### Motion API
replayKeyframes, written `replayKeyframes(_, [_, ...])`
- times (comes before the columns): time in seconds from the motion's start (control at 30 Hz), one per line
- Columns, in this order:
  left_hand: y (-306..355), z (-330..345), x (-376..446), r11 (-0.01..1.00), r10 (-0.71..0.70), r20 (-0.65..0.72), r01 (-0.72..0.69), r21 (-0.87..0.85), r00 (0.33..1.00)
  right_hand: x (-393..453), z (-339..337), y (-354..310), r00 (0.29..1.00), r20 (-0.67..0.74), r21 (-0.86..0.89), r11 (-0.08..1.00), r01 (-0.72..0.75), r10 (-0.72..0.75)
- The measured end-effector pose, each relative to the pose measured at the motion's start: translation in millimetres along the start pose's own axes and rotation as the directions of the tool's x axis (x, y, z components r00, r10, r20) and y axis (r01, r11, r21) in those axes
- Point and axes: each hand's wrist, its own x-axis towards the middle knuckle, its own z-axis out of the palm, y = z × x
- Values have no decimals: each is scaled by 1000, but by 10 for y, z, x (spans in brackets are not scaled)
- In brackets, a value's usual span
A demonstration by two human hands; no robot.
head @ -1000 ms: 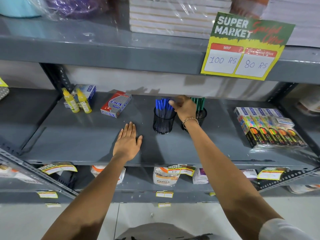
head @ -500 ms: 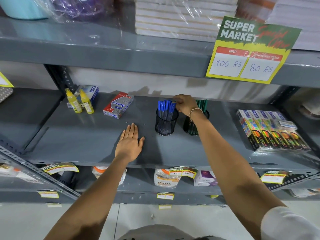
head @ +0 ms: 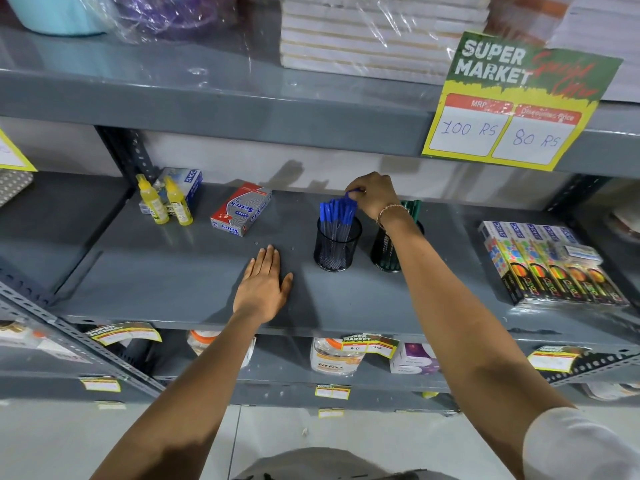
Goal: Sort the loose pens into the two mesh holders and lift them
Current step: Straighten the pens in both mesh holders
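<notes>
Your right hand (head: 374, 197) hovers over the left mesh holder (head: 337, 245), fingers pinched shut on the cap end of one blue pen (head: 353, 192). That pen stands higher than the other blue pens (head: 334, 213) and leans among them; whether its tip is already inside the mesh is hidden by the bundle. Your left hand (head: 263, 285) lies flat and open on the shelf (head: 173, 278), palm down, gripping nothing, just left of the holders.

Step in hand, as judged: the sorting is near its end, and you are seating a blue pen with its own colour. No loose pens show on the visible shelf surface.

Containers:
- Left mesh holder: black, upright, filled with blue-capped pens packed close together
- Right mesh holder (head: 382, 251): black, upright, just beside the left one and partly hidden behind your right wrist; it holds green pens (head: 412, 207), whose number cannot be told

Next move, as judged: lower the pinched pen straight down until it rests level with the others, then let go. The lift then calls for one hand around each holder, so bring your left hand off the shelf to the left holder and shift your right to the other. Grip the mesh walls, not the pens, and keep both holders upright so that nothing tips out
</notes>
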Motion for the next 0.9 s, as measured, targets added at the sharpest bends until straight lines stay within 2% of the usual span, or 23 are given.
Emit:
replayKeyframes(0.17, [10,2,-5,1000,2,-15,-2,-9,1000,67,-169,-39,999,-19,-79,996,28,-29])
replayKeyframes(0.37, [5,0,-12,1000,4,-12,-4,-3,1000,-8,-64,-27,989,147,-266,961,72,-33])
replayKeyframes(0.5, [5,-3,-11,1000,2,-10,-2,-11,1000,-11,-8,-80,982,190,-226,973,51,-7])
replayKeyframes(0.6, [2,-8,-12,1000,2,-8,-2,-9,1000,-38,27,-90,971,229,-174,984,-22,62])
replayKeyframes(0.67, [5,-7,-8,1000,4,-6,-4,1,1000,-79,26,-68,979,194,-112,993,-34,56])
replayKeyframes(0.8, [4,0,9,1000,-2,15,2,11,1000,-191,-21,50,998,-36,-82,995,-49,46])
replayKeyframes(0.9, [7,4,8,1000,-6,17,6,15,1000,-307,42,166,981,-47,-21,982,-189,188])
